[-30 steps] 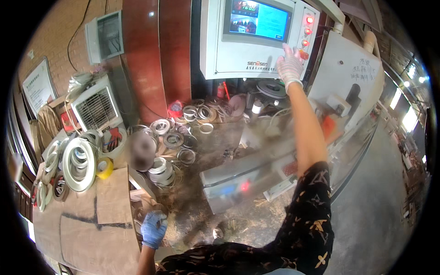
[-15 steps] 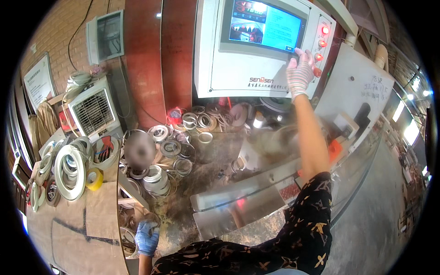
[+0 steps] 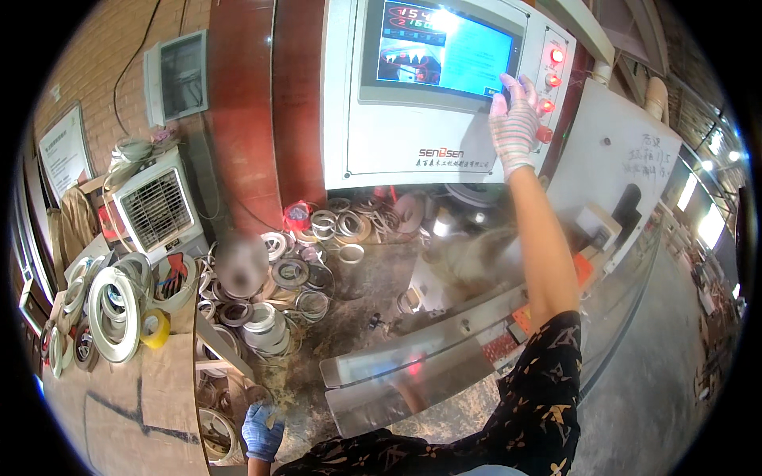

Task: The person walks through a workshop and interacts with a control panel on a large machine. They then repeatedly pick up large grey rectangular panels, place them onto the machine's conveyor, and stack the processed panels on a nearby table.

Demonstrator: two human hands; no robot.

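My right hand (image 3: 513, 133), in a pale striped glove, is raised to the white control cabinet (image 3: 381, 163). Its fingers are apart, with the fingertips at the lower right corner of the lit touch screen (image 3: 444, 59); whether they press it cannot be made out. To the right of the hand runs a column of red lit buttons (image 3: 553, 80). Low at the left, my left hand (image 3: 263, 434), in a blue glove, hangs beside the wooden table (image 3: 159, 389). Its fingers look curled, and a small tan bit shows at them. A brownish round thing (image 3: 258, 394) lies just beyond.
Rolls of edge banding (image 3: 266, 329) are heaped on the floor under the cabinet. More rolls (image 3: 115, 313) and yellow tape (image 3: 155, 328) sit on the table. A long metal machine cover (image 3: 373, 397) stretches before me. An air cooler (image 3: 156, 208) stands at the left wall.
The view has shifted slightly, so the cabinet appears further left. My right hand stays by the screen corner, its fingers a little more spread. My left hand sits slightly lower in the picture.
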